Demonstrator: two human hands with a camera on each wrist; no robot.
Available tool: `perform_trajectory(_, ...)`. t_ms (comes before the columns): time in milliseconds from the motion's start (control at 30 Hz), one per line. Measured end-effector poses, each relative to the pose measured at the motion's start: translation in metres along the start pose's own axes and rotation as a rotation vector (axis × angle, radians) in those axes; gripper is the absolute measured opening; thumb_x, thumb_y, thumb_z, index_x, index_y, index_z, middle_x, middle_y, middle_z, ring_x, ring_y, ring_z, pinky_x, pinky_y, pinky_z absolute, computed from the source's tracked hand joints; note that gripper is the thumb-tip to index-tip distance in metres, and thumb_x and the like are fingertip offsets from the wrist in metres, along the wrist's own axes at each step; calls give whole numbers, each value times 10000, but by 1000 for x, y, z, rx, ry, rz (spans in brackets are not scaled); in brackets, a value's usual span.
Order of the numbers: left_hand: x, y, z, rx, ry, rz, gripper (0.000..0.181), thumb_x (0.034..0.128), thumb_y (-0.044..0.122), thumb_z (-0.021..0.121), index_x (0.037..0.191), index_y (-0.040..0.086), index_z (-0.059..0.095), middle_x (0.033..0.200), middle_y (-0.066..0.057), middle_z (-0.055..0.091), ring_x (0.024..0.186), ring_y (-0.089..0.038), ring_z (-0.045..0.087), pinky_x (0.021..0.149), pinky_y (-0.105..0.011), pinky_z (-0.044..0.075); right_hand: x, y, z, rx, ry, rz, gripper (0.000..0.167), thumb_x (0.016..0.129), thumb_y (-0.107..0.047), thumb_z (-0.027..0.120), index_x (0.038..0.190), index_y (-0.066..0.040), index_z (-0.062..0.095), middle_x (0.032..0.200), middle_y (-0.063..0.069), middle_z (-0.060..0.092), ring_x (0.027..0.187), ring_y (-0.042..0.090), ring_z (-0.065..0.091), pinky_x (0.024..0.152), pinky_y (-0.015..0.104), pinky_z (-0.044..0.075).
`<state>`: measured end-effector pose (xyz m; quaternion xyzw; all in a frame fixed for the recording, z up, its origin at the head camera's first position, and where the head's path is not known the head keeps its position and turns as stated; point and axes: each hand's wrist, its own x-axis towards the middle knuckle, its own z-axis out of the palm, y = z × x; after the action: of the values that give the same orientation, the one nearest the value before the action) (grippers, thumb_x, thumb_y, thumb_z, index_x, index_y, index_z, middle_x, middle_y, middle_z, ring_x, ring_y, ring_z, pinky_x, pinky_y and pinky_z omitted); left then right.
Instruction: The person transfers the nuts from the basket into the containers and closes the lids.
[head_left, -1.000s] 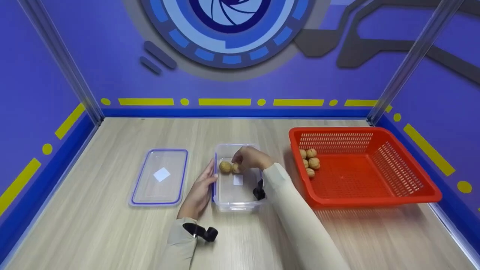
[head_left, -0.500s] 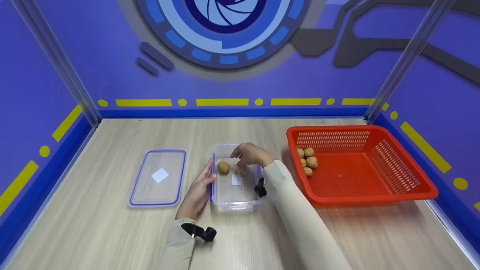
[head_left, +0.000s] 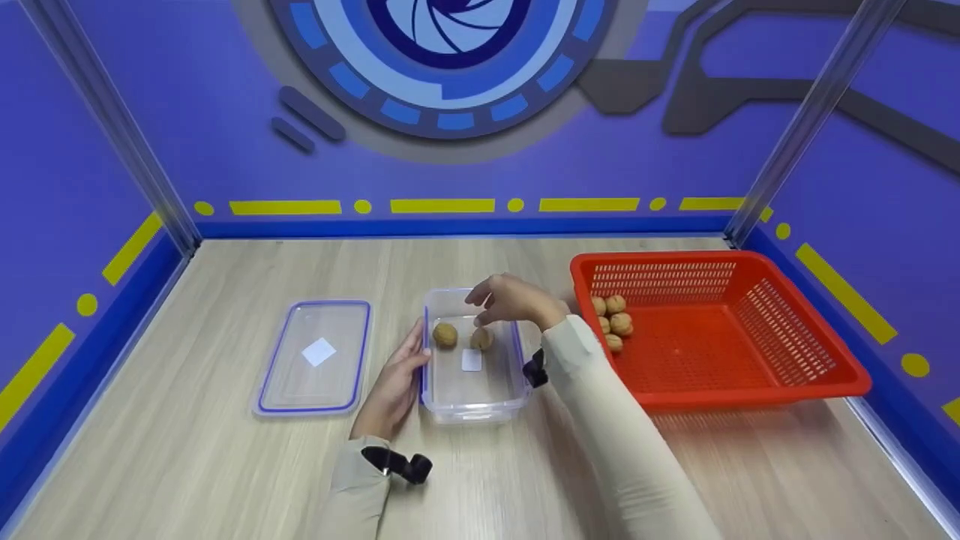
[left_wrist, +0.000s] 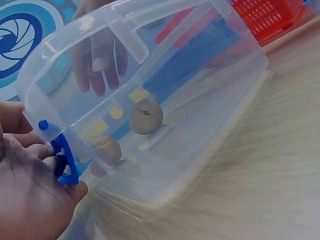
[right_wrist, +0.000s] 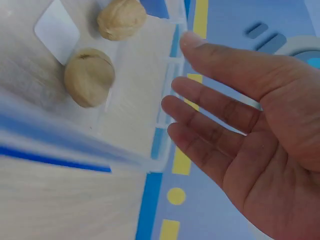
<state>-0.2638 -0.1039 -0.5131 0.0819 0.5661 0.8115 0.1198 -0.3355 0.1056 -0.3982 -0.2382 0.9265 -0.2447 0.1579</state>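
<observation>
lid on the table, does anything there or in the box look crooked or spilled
The white label on the lid sits diagonally to its edges, while the box label lies roughly square to the box. Nothing looks spilled: all visible walnuts are in the box or the basket.

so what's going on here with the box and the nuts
A person is working at a table with a clear plastic box. Their left hand rests against its left side; their right hand is over it, holding nothing. Two walnuts lie apart inside. More walnuts sit in the red basket to the right, and the lid lies off to the left.
</observation>
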Motion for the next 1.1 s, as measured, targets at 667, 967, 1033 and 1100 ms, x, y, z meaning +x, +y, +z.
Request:
perform_trajectory(667, 0, 2, -1, 11, 21, -15, 639, 961, -10, 358, 1538, 70, 95, 1621, -94, -41, 1495, -266, -82, 1228, -396, -55, -63, 38, -41, -30, 153, -92, 398, 881, -182, 691, 1260, -72, 632, 1221, 123, 668, 1092, 302, 638, 955, 447, 539)
perform_trajectory(967, -1, 2, -1, 17, 6, -5, 639, 963, -15, 355, 1532, 30, 69, 1616, -130, -59, 1491, -283, -93, 1226, -398, -69, -92, 73, -58, -13, 221, -48, 377, 884, -172, 686, 1246, -76, 644, 1183, 122, 684, 1034, 262, 648, 929, 448, 547)
perform_trajectory(1033, -1, 2, -1, 15, 6, -6, 639, 963, -14, 355, 1532, 32, 69, 1616, -132, -57, 1492, -283, -90, 1227, -396, -68, -99, 81, -62, 5, 223, -23, 379, 886, -181, 685, 1249, -81, 642, 1195, 123, 679, 1012, 252, 649, 928, 451, 547)
perform_trajectory(1100, -1, 2, 0, 15, 12, -9, 639, 965, -9, 359, 1535, 41, 73, 1618, -123, -52, 1494, -276, -86, 1227, -391, -66, -105, 89, -64, 28, 221, -7, 388, 885, -189, 687, 1252, -73, 637, 1194, 130, 677, 991, 249, 647, 919, 461, 547)
